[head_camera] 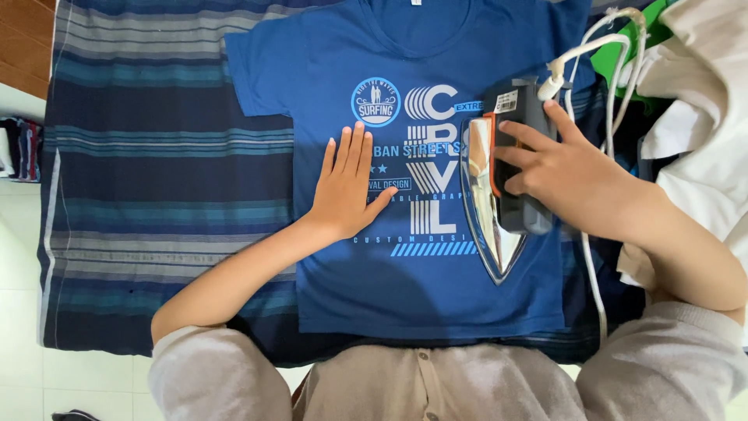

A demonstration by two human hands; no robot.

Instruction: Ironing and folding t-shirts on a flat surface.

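Striped blue cloth (156,179) covers the ironing surface, with pale floor tiles (19,257) showing at the left edge. On it lies a blue T-shirt (405,281), front up, its white printed design facing the person. The left hand (347,187) rests flat on the middle of the shirt, fingers straight and together, thumb spread, gripping nothing. The right hand (565,171) is clenched around the dark handle of an iron (499,195), which sits tilted on its side over the shirt's right part so its shiny soleplate shows. A white cord (596,47) runs from the iron's back toward a heap of white and green clothes (693,101) at the right. No container is visible.
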